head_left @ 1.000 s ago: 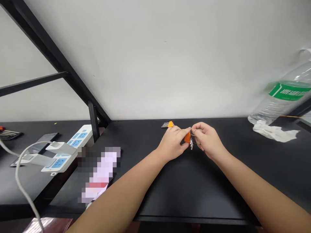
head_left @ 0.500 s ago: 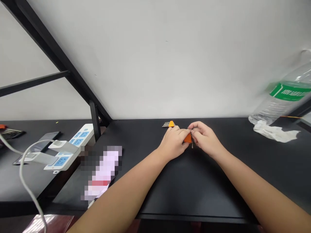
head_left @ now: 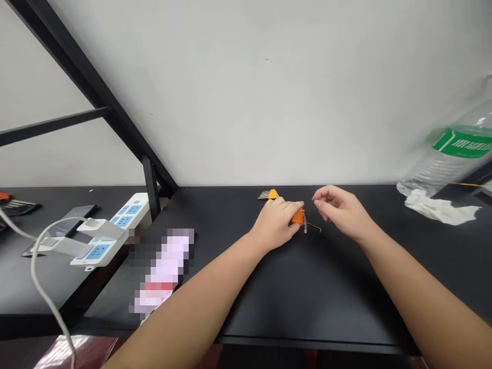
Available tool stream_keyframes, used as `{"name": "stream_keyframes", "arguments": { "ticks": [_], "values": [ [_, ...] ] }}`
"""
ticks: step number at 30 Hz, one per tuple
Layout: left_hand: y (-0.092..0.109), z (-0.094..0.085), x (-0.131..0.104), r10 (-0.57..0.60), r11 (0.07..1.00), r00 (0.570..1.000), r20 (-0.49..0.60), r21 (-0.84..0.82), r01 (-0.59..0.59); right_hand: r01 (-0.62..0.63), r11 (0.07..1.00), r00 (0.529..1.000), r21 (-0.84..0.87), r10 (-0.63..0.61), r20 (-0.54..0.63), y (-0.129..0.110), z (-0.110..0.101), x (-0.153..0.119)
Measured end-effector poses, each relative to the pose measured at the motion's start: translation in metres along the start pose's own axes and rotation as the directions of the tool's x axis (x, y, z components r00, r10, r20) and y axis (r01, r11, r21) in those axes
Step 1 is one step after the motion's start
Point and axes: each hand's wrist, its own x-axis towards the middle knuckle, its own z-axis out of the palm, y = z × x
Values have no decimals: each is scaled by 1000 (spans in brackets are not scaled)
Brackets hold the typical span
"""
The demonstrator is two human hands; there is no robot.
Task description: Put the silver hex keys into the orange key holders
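Left hand [head_left: 274,224] is pinching the orange holder [head_left: 298,216]; right hand [head_left: 341,211] is hovering, loosely spread. I am judging this part-done: keys [head_left: 305,226] are bunching, one bent key [head_left: 314,226] jutting.

Forearms [head_left: 209,287] angled inward, left hand [head_left: 273,224] palm-down in a grip, right hand [head_left: 343,212] apart, fingers [head_left: 329,191] loosely curled.

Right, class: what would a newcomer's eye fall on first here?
Probably the orange holder in the left hand, just right of the middle, with thin metal rods jutting out over the black table. Next, the clear bottle with the green label at the far right, then the white power strip at the left.
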Motion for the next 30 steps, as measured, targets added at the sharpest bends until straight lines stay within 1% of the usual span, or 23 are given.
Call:
{"name": "stream_keyframes", "arguments": {
  "ticks": [1, 2, 3, 5, 7, 8, 10, 12, 13, 15, 17, 19, 22, 24, 26, 28, 30],
  "values": [
    [-1, 1, -1, 2, 1000, 1000, -14, -7, -2, 34, 991, 999, -132, -32, 21, 1, -3, 1],
    [-2, 1, -1, 4, 1000, 1000, -26, -17, -4, 67, 971, 996, -228, -53, 65, 1, -5, 1],
    [-3, 1, -1, 6, 1000, 999, -37, -30, -7, 92, 957, 991, -275, -62, 119, 2, -5, 2],
    [-4, 1, -1, 10, 998, 998, -57, -60, -13, 96, 960, 979, -262, -44, 200, 1, -3, 1],
    [-5, 1, 0, 19, 996, 998, -65, -83, -25, 77, 970, 976, -231, -26, 217, -1, 1, 0],
    [-5, 1, 0, 25, 995, 998, -64, -90, -30, 88, 966, 977, -245, -36, 210, -3, 3, -1],
    [-6, 1, 0, 39, 994, 998, -44, -99, -43, 150, 934, 977, -326, -88, 196, -5, 3, -1],
    [-6, 3, 0, 43, 994, 999, -22, -103, -45, 202, 880, 971, -431, -122, 206, -4, -2, -1],
    [-7, 3, 0, 37, 994, 999, -16, -101, -38, 207, 853, 969, -479, -111, 221, -3, -5, -1],
    [-7, 4, -1, 17, 996, 1000, -10, -92, -18, 189, 813, 959, -551, -32, 281, 2, -11, 0],
    [-8, 4, -1, -5, 997, 1000, -6, -80, 5, 168, 780, 930, -603, 77, 358, 9, -15, 0],
    [-8, 3, -1, -40, 997, 999, -7, -67, 39, 147, 742, 903, -654, 169, 395, 14, -13, 0],
    [-8, 2, 0, -88, 995, 996, -5, -56, 87, 105, 672, 899, -733, 250, 358, 16, -3, -4],
    [-8, 1, 0, -92, 994, 996, 8, -52, 92, 89, 633, 906, -769, 270, 327, 14, 4, -6],
    [-8, 2, 0, -79, 996, 997, 10, -48, 80, 88, 605, 918, -791, 260, 301, 13, 8, -7],
    [-9, 2, -1, -42, 997, 999, -7, -60, 42, 95, 600, 931, -795, 228, 283, 12, 8, -7],
    [-10, 2, -1, -9, 997, 1000, -25, -82, 7, 93, 640, 945, -763, 184, 270, 12, 4, -6]
  ]
}}
